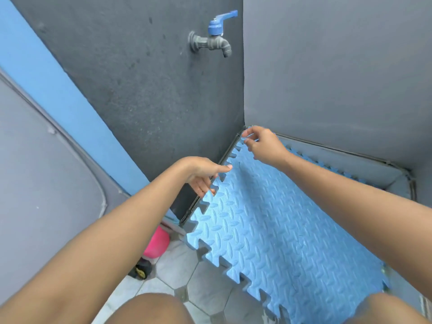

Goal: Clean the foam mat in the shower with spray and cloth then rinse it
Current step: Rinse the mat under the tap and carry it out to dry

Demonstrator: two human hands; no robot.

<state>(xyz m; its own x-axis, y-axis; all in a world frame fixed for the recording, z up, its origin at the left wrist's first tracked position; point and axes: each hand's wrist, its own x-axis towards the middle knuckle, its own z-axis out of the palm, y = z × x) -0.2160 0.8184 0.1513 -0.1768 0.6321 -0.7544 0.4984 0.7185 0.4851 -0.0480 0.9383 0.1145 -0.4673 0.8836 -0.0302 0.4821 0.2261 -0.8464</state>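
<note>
Two knees (154,309) fill the bottom edge above grey floor (187,277) tiles, with a pink thing (155,242) at lower left. The blue mat (268,230) slants across the centre and lower right. The left hand (203,176) grips its toothed left edge, thumb on top and fingers under. The right hand (261,143) pinches the far corner by the wall (327,78) corner. A tap (215,36) juts out at the top.
</note>
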